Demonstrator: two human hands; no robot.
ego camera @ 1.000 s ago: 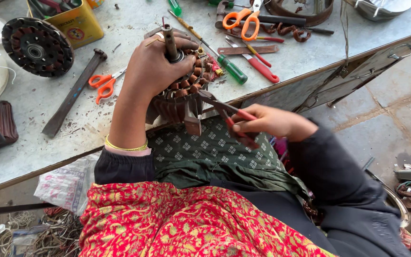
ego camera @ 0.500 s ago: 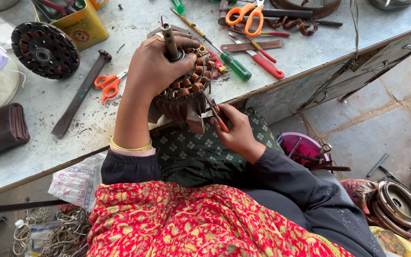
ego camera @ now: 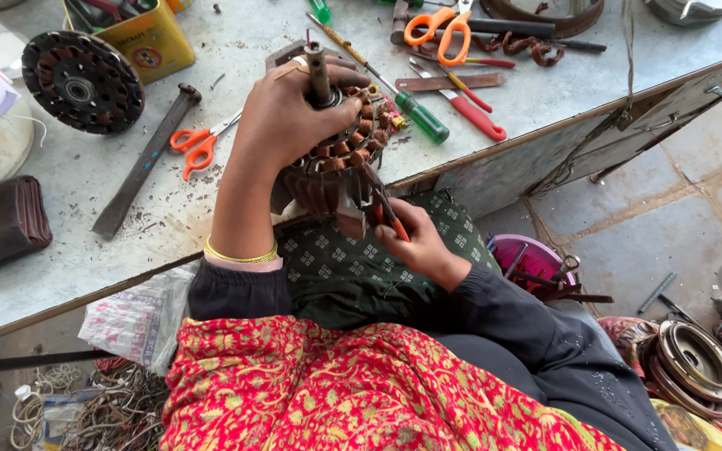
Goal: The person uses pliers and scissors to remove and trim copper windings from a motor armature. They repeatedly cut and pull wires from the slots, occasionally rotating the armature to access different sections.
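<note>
Head cam: left hand (ego camera: 282,117) is wrapped over the copper-wound motor stator (ego camera: 340,163), fingers clamped round its top by the shaft, at the bench (ego camera: 85,250) edge. Right hand (ego camera: 418,242) pinches what looks like red-handled pliers (ego camera: 386,213) underneath the stator.

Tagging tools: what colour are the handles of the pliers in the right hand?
Red, partly hidden by the right hand; pliers show only in the head view.

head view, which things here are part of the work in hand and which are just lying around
In hand:
- left hand gripping the wound motor core by its shaft
- right hand working red-handled pliers at the core's lower edge

Lying about:
- orange scissors
- green screwdriver
- yellow tin
- dark slotted disc
- flat metal bar
</note>
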